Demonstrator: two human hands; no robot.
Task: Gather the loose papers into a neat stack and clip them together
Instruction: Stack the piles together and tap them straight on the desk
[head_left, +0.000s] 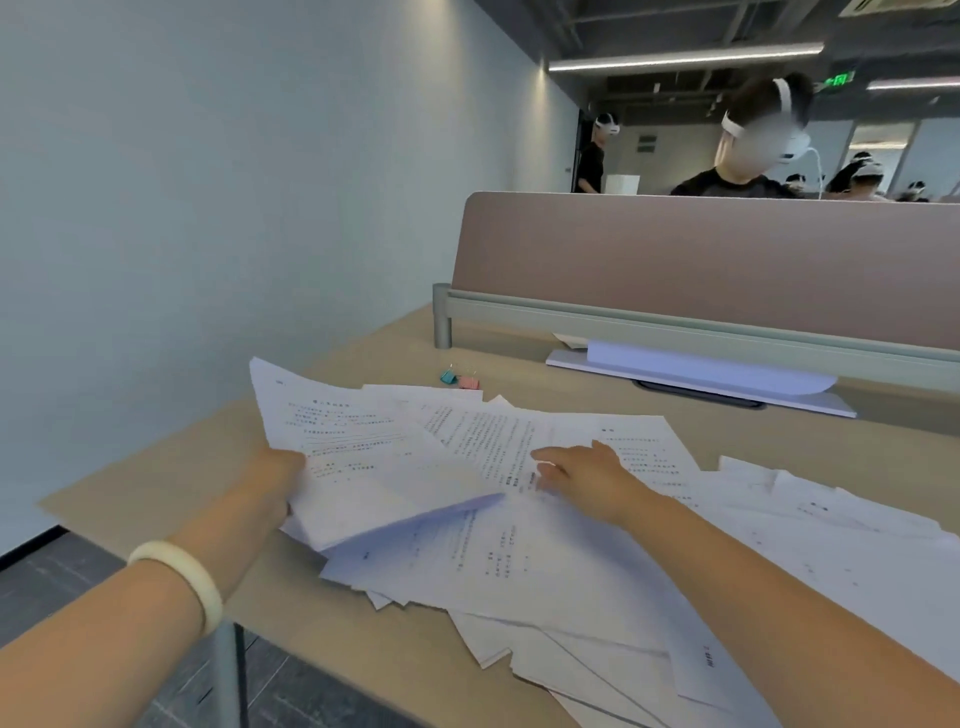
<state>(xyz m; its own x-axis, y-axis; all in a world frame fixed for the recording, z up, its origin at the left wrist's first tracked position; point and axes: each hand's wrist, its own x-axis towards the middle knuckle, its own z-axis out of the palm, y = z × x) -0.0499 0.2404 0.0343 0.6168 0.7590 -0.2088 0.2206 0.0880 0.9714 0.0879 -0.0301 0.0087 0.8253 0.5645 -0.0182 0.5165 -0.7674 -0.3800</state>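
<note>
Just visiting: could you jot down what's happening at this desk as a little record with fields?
left hand: grips a few sheets, lifted off the desk
right hand: fingers flat on the loose papers
papers' state: scattered, overlapping, not yet stacked
teal clip and pink clip: side by side beyond the papers, unused
desk: tan top, partition at the back

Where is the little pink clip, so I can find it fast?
Find the long brown divider panel at the back of the light wooden desk, then the short grey metal post at its left end. In front of that post, beyond the scattered white printed papers, two small binder clips lie side by side. The pink binder clip is the right one; the teal binder clip sits left.
</note>
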